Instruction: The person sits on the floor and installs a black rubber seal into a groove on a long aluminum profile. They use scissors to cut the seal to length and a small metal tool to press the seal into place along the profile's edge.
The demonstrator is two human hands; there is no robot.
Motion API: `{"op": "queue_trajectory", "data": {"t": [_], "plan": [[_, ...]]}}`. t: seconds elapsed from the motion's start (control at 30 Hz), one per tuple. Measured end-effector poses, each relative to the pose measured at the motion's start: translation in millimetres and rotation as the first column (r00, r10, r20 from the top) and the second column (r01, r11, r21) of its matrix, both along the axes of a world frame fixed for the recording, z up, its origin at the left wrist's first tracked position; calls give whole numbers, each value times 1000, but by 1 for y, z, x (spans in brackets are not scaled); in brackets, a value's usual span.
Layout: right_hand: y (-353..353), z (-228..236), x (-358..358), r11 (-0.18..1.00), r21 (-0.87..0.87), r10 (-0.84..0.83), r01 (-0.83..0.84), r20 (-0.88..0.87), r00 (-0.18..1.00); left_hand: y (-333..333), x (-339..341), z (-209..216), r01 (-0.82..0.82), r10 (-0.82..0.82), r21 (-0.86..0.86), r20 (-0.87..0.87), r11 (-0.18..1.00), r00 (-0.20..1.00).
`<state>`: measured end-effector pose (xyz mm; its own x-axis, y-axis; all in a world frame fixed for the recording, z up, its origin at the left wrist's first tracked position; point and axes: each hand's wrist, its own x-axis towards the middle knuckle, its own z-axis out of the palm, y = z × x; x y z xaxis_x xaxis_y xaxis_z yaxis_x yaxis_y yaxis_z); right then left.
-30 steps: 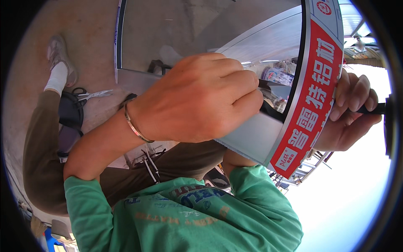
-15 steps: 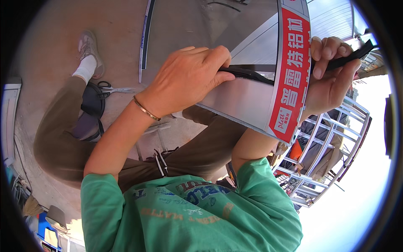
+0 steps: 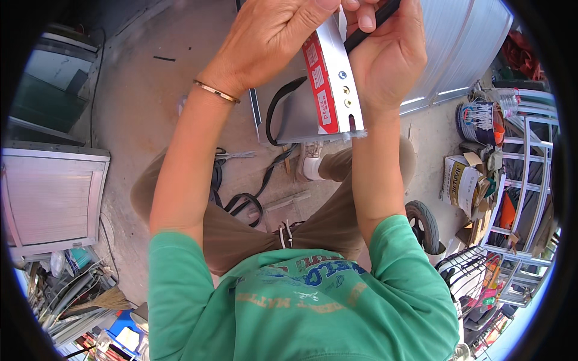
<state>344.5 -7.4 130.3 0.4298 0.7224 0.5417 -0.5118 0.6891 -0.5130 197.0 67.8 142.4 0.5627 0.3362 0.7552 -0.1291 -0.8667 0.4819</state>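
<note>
A silver metal frame with a glass pane stands upright before me, its end profile (image 3: 344, 72) turned toward me with a red printed label (image 3: 322, 90) and several screws. My left hand (image 3: 271, 42) is closed at the top of the frame; its fingertips are hidden behind the hand and cut off by the picture's edge. Just right of the profile, my right hand (image 3: 385, 60) has its fingers curled around a black rubber strip (image 3: 376, 25). More black strip (image 3: 274, 111) loops out left of the label and trails down to the floor between my legs.
Scissors (image 3: 238, 154) lie on the floor beside my left leg. A white-framed panel (image 3: 51, 198) stands at the left, with a straw broom (image 3: 99, 301) below it. At the right are a cardboard box (image 3: 460, 180), a wheel (image 3: 423, 225) and a metal rack (image 3: 524, 168).
The frame and both hands have moved up and to the left in view, and the profile has turned to show its screwed end. Looped black strip now shows below my left hand.
</note>
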Motion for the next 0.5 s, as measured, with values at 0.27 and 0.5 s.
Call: {"op": "queue_trajectory", "data": {"t": [0.27,0.5], "plan": [[-23,-46,-34,968,-249,5,21,104,995,13,-69,25,-97,59,-283,-139,954,989],[-25,-99,-106,901,-336,304,-275,34,952,30,-112,10,-129,148,-191,91,973,985]]}}
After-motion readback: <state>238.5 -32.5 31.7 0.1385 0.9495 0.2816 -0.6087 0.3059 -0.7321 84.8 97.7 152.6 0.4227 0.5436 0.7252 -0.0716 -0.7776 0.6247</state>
